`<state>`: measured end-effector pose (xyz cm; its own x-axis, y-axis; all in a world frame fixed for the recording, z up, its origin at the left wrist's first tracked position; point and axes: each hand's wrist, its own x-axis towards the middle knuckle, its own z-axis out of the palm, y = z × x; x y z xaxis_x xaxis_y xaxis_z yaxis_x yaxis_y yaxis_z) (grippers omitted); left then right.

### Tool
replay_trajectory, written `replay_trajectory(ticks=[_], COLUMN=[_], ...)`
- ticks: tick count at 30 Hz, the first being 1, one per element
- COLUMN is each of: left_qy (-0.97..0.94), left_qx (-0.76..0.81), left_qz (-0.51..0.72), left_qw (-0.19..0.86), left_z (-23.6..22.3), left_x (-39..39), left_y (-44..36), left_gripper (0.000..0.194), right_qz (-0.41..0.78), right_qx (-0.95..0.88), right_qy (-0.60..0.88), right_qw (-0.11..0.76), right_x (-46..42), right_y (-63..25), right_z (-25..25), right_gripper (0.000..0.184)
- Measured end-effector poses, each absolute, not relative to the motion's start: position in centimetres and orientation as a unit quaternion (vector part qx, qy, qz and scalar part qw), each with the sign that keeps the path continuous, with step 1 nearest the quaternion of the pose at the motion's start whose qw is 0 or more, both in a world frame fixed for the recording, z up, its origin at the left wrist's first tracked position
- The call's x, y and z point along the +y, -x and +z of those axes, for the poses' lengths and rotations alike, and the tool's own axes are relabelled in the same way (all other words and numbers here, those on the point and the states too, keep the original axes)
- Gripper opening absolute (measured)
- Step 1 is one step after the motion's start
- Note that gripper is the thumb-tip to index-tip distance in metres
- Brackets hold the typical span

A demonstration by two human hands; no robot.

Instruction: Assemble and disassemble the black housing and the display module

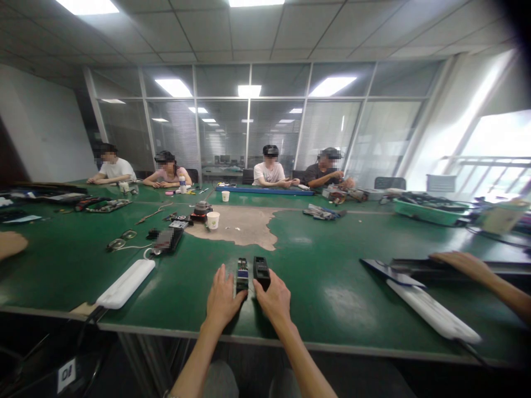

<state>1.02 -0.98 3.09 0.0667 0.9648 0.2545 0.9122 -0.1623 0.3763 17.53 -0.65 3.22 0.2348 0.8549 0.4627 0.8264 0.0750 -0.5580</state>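
In front of me on the green table [307, 293] stand two small objects side by side, a narrow gap between them. The left one is a narrow electronic module [242, 275] with a blue part and metal bits showing. My left hand [220, 301] lies beside it, fingers stretched out and apart, the thumb by its near end. To the right is a black plastic housing [261, 269] with openings in its top. My right hand [276, 298] grips this housing, thumb on its near left side and fingers along its right.
White power strips lie left [126, 283] and right [433, 309]. Another person's hand [460, 264] rests on a long dark panel at right. Glasses [121, 241], a paper cup [213, 221] and a green basket [427, 213] stand farther off. Several people sit across the table.
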Motion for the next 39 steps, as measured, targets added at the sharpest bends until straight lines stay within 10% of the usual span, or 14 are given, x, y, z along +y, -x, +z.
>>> replay_trajectory(ticks=[16, 39], left_qy=[-0.725, -0.721], left_qx=[0.636, 0.627], left_qz=[0.257, 0.283], left_qw=[0.061, 0.084], left_z=[3.0, 2.8], left_x=[-1.0, -1.0], left_y=[-0.8, -0.7], left_gripper=[0.057, 0.046], right_qz=[-0.010, 0.058], right_qx=[-0.619, -0.632], right_qy=[0.678, 0.595], right_qw=[0.396, 0.494], right_x=[-0.6, -0.4], right_y=[-18.0, -15.1], right_z=[1.0, 6.1], right_gripper=[0.077, 0.039])
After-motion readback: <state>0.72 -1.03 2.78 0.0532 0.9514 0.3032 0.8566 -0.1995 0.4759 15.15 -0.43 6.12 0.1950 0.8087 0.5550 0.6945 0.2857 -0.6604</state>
